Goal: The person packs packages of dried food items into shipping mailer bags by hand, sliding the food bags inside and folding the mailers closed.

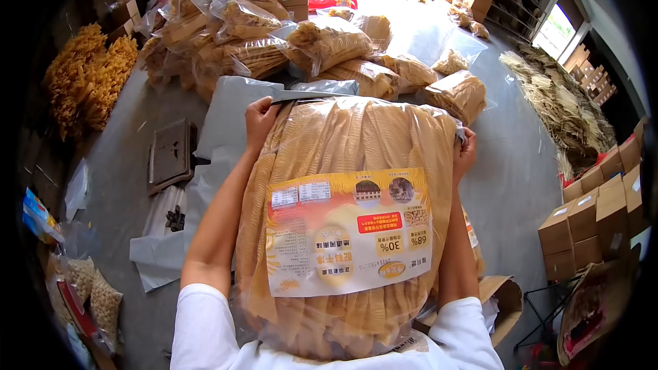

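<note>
A large clear bag of dried tan strips [356, 140], with a printed paper label [349, 233] upside down to me, rests upright against my chest between my arms. My left hand [260, 122] is closed on the edge of a grey plastic bag [236, 106] at the far left corner of the clear bag. The grey bag's dark inner side shows as a thin strip along the top. On the other side, my right hand [465, 153] grips a bit of grey plastic at the clear bag's right edge. The rest of the grey plastic is hidden behind the load.
Several filled clear bags [253, 34] are piled ahead. A flat scale [171, 154] sits on the floor at left, near more grey plastic sheets [161, 253]. Cardboard boxes [576, 229] stand at right, an open carton [504, 301] beside my right elbow. Loose orange strips [92, 79] are heaped at far left.
</note>
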The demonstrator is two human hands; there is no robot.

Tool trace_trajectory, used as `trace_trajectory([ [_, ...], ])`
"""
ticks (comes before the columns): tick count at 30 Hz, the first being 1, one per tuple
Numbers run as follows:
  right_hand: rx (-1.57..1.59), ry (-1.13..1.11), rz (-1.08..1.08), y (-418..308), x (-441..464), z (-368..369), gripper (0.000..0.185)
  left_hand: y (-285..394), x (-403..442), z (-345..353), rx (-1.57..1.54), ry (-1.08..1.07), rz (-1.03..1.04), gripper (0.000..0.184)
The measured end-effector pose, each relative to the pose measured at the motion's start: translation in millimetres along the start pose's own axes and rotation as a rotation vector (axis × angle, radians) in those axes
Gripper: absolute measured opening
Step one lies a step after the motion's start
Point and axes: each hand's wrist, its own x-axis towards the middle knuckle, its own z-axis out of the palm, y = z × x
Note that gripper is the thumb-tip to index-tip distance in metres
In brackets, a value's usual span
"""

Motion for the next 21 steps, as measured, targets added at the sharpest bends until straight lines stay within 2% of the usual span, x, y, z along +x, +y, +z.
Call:
trace_trajectory([
  [5, -0.212, 0.05, -0.074, -13.6, 6.8, 2.8, 0.014, -8.4, 3.3, -3.5, 0.023, 0.003, 0.047, 0.031],
  [7, -0.098, -0.338, 0.26, 0.3, 16.5, -1.3, 0.014, -2.6, 9.8, -10.1, 0.154, -0.199, -0.156, 0.035],
  [9, -0.076, -0.262, 0.247, -0.8, 8.5, 3.0, 0.013, -3.2, 11.9, -12.8, 0.188, -0.252, -0.167, 0.038],
  [11, -0.055, 0.051, 0.021, 0.4, 1.9, 11.7, 0.012, -9.0, 6.6, -15.3, 0.255, -0.151, 0.006, 0.039],
  [13, -0.029, 0.075, -0.031, -12.5, 4.9, 14.4, 0.013, -12.5, 4.0, -14.7, 0.191, -0.135, -0.033, 0.038],
  [15, -0.286, -0.269, 0.122, -34.8, 15.8, 8.2, 0.014, -9.2, 2.7, -14.5, 0.109, -0.143, -0.075, 0.036],
  [16, -0.247, -0.354, 0.09, -26.1, 19.4, 8.7, 0.015, 0.6, 4.4, -15.2, 0.13, -0.167, -0.112, 0.034],
  [17, -0.246, -0.353, 0.085, -27.3, 20.0, 9.1, 0.015, -1.0, 5.7, -16.6, 0.128, -0.164, -0.109, 0.034],
  [19, -0.316, -0.223, 0.089, -34.5, 19.6, 11.8, 0.013, -9.0, 9.8, -21.1, 0.249, -0.206, -0.064, 0.034],
  [20, -0.221, -0.04, 0.005, -12.8, 12.8, 18.9, 0.014, -13.6, 8.1, -20.3, 0.249, -0.203, -0.059, 0.034],
  [21, -0.218, -0.039, 0.001, -13.8, 13.4, 21.6, 0.014, -13.7, 3.5, -17.7, 0.208, -0.151, -0.036, 0.034],
])
